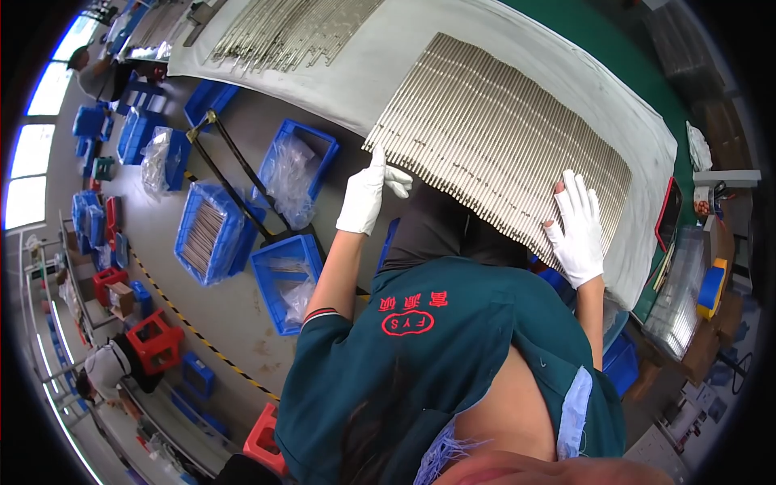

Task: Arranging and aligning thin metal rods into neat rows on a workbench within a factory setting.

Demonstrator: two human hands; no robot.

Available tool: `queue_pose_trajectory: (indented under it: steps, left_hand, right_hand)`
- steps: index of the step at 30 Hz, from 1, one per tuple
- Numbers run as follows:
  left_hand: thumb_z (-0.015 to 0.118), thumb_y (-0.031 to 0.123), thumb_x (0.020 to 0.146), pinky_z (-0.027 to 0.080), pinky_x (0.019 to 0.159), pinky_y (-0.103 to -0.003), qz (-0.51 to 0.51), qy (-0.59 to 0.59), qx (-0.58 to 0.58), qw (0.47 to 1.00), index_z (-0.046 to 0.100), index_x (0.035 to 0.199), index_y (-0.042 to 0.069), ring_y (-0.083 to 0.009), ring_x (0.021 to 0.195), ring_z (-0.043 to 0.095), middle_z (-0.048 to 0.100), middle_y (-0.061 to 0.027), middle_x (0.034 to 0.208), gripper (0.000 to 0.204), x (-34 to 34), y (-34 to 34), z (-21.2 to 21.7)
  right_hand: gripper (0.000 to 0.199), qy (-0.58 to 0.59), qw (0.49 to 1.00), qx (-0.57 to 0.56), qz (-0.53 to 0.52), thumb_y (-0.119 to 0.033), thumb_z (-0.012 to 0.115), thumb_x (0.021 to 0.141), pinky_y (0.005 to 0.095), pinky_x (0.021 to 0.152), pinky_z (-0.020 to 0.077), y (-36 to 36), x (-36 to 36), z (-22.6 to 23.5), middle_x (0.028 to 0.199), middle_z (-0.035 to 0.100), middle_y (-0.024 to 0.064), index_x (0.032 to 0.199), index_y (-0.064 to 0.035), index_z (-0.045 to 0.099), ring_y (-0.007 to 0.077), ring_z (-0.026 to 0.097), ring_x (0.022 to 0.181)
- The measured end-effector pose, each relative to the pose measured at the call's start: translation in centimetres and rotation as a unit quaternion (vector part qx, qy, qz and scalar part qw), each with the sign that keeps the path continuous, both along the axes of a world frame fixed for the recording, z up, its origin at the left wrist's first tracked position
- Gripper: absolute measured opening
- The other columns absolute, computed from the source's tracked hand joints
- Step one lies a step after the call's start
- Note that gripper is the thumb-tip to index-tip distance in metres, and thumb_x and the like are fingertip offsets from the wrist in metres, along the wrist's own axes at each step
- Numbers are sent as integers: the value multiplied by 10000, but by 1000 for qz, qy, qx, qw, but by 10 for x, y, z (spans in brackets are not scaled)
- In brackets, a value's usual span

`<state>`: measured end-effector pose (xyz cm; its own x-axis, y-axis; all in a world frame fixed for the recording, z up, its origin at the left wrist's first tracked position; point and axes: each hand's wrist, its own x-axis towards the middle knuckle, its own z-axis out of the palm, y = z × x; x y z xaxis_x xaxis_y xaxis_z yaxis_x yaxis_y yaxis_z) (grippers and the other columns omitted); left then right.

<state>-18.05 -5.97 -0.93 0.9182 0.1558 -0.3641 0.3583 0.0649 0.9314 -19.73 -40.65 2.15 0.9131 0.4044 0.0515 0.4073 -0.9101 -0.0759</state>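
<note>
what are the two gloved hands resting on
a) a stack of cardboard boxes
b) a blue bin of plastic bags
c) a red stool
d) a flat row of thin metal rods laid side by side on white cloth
d: the left hand and the right hand, both in white gloves, sit at the near edge of the row of metal rods, spread on the white cloth.

Hands: white fabric gloves on both, left hand point(365, 194) at 11 o'clock, right hand point(577, 229) at 2 o'clock.
Shirt: dark teal, short sleeves, red emblem on the chest.
Sleeve cuff: red and white striped trim.
Trousers: dark.
</note>
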Motion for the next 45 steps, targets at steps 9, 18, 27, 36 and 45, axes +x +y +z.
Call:
queue_pose_trajectory:
  steps: [9, 18, 27, 36, 45]
  left_hand:
    - [300, 544, 1000, 488, 719, -298, 58, -45, 68, 995, 653, 669, -21, -166, 596, 612, 645, -120, 626, 744, 6, 31, -4]
    - [324, 501, 1011, 492, 666, -280, 55, -72, 14, 996, 665, 683, -30, -154, 581, 602, 648, -122, 631, 711, 14, 31, -16]
    - [322, 529, 1001, 481, 710, -291, 24, -54, 28, 998, 667, 669, -19, -158, 577, 596, 649, -121, 624, 728, 14, 23, -13]
    - [277, 559, 998, 490, 696, -294, 79, -35, 57, 995, 632, 656, -17, -170, 613, 610, 640, -124, 633, 758, 8, 45, -10]
    - [322, 519, 1006, 474, 640, -275, 69, -73, 25, 995, 637, 644, -9, -147, 548, 580, 639, -113, 625, 714, 24, 39, -21]
  right_hand:
    - [670, 1, 1000, -5, -1, -337, 563, 843, 485, 1145, 182, -3, -1, -3, 1501, 323, 161, 1410, -30, 382, 338, 271, 1400]
    - [675, -1, 1000, -8, 0, -336, 561, 845, 481, 1148, 177, -3, 0, -5, 1508, 315, 156, 1423, -44, 373, 331, 271, 1402]
    - [672, -1, 1000, -16, 3, -354, 549, 856, 481, 1148, 177, -3, 1, -3, 1513, 311, 148, 1425, -46, 370, 328, 268, 1403]
    - [652, -1, 1000, -6, 1, -367, 527, 880, 480, 1150, 173, -5, -1, -5, 1512, 310, 149, 1429, -55, 366, 327, 269, 1403]
    - [655, -6, 1000, -16, 0, -377, 518, 888, 477, 1152, 172, -4, 0, -4, 1513, 307, 148, 1435, -56, 356, 323, 267, 1405]
